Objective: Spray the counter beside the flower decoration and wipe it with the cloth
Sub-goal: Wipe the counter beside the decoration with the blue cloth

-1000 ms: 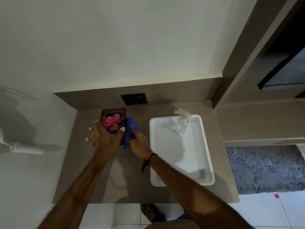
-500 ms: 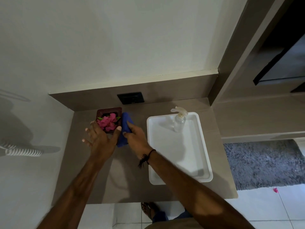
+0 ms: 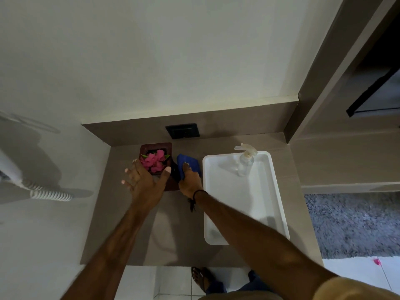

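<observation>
Head view: spray bottle (image 3: 245,164) stands in tray (image 3: 279,204); right hand (image 3: 190,182) grips cloth (image 3: 190,164), left hand (image 3: 145,182) spread, empty.

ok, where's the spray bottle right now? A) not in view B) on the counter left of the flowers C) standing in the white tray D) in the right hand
C: the clear spray bottle stands upright at the far end of the white tray, untouched, while the right hand presses the blue cloth on the counter and the left hand is spread at the flower decoration.
</observation>
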### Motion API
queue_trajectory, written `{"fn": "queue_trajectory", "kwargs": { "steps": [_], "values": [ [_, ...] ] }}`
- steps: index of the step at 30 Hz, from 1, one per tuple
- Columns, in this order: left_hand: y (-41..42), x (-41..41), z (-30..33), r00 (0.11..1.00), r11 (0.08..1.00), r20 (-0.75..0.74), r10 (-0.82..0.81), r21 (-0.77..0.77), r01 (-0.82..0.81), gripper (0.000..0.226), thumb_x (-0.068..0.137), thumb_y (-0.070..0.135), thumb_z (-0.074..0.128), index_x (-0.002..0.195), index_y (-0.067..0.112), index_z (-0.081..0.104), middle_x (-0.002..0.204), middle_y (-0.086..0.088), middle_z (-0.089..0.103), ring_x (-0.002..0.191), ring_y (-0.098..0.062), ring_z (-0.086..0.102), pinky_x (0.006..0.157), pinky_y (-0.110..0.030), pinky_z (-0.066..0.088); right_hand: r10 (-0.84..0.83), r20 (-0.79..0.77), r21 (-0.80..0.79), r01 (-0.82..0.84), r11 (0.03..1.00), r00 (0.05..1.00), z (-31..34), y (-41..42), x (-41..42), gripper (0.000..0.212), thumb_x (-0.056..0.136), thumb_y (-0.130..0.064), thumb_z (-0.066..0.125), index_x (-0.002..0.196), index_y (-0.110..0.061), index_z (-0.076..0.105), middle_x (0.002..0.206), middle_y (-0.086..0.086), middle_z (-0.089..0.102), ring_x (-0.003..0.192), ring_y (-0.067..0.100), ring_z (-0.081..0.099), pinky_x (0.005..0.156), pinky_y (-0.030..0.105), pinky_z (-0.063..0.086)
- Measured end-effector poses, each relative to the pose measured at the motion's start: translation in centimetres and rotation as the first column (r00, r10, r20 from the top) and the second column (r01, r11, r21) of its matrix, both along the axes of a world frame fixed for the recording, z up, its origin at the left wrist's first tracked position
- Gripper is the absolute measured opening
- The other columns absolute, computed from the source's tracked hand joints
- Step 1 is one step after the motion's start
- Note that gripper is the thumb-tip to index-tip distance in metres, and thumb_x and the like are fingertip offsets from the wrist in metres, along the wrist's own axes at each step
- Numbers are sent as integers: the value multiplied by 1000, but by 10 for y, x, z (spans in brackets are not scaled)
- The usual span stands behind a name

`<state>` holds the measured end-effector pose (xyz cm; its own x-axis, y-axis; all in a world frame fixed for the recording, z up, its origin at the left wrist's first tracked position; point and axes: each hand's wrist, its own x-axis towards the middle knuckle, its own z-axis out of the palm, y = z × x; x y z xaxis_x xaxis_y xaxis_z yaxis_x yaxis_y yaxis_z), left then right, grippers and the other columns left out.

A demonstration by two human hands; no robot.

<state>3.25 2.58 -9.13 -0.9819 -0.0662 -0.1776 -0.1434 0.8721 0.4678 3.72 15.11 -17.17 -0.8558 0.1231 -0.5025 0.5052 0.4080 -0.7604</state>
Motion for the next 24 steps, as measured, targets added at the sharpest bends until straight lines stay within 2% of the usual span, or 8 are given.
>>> {"fn": "queue_trajectory", "kwargs": {
  "steps": [4, 7, 11, 13, 17, 19, 22, 24],
  "values": [
    [1, 1, 1, 1000, 1000, -12, 2, 8, -2, 109, 82, 67, 52, 155, 6, -2, 165, -22, 3, 152, -37, -9, 118, -51, -14, -122, 10, -144, 122, 982, 993, 6, -2, 2, 59, 101, -8, 43, 158, -13, 27, 140, 23, 55, 121, 41, 57, 100, 43, 47],
    [0, 1, 0, 1000, 1000, -13, -3, 0, 3, 114, 77, 75, 46, 154, 6, -2, 165, -20, 5, 152, -40, -8, 118, -53, -14, -187, 30, -309, 187, 933, 982, 21, -3, 5, 59, 100, -2, 47, 156, -9, 32, 153, 20, 46, 134, 39, 51, 112, 44, 43],
    [2, 0, 0, 1000, 1000, -24, 3, -27, -4, 115, 73, 78, 40, 154, 7, 2, 165, -18, 9, 151, -42, -3, 118, -57, -10, -303, 150, -641, 326, 694, 941, 59, 10, 9, 55, 99, 6, 45, 152, -3, 35, 148, 29, 48, 130, 50, 51, 92, 44, 56],
    [1, 1, 1, 1000, 999, -4, 2, -35, -2, 113, 76, 77, 42, 155, 8, 1, 165, -17, 6, 152, -42, -6, 118, -58, -10, -296, 167, -745, 317, 587, 940, 77, 24, 21, 50, 99, 7, 44, 148, -1, 42, 146, 25, 52, 131, 45, 53, 97, 44, 53],
    [-2, 5, 12, 999, 993, -22, -37, -114, 35, 107, 83, 74, 39, 156, 10, -5, 166, -15, -9, 150, -40, -18, 116, -58, -18, -345, 241, -822, 380, 424, 907, 89, 53, 51, 47, 99, 4, 45, 146, 0, 43, 145, 24, 53, 120, 37, 58, 96, 46, 50],
    [2, 15, 21, 983, 989, -175, -52, -145, 26, 101, 85, 71, 35, 156, 8, -2, 166, -16, -7, 151, -39, -15, 116, -53, -18, -389, 287, -831, 429, 353, 876, 87, 67, 64, 45, 99, 0, 47, 144, -1, 46, 144, 22, 54, 119, 35, 58, 92, 45, 54],
    [24, 51, 24, 904, 991, -428, -24, 109, 78, 79, 90, 54, 45, 151, 8, 26, 157, -16, 33, 147, -34, 28, 121, -41, 15, -417, 358, -819, 495, 288, 835, 81, 87, 85, 40, 93, -10, 64, 132, -6, 58, 125, 15, 68, 105, 30, 70, 77, 41, 63],
    [42, 84, 16, 932, 900, -357, 63, 423, 102, 64, 89, 57, 47, 137, 15, 43, 129, -4, 58, 117, -18, 59, 95, -14, 44, -417, 367, -823, 499, 272, 832, 77, 98, 101, 38, 86, -15, 74, 122, -9, 63, 116, 12, 74, 101, 27, 74, 73, 39, 64]
  ]
}}
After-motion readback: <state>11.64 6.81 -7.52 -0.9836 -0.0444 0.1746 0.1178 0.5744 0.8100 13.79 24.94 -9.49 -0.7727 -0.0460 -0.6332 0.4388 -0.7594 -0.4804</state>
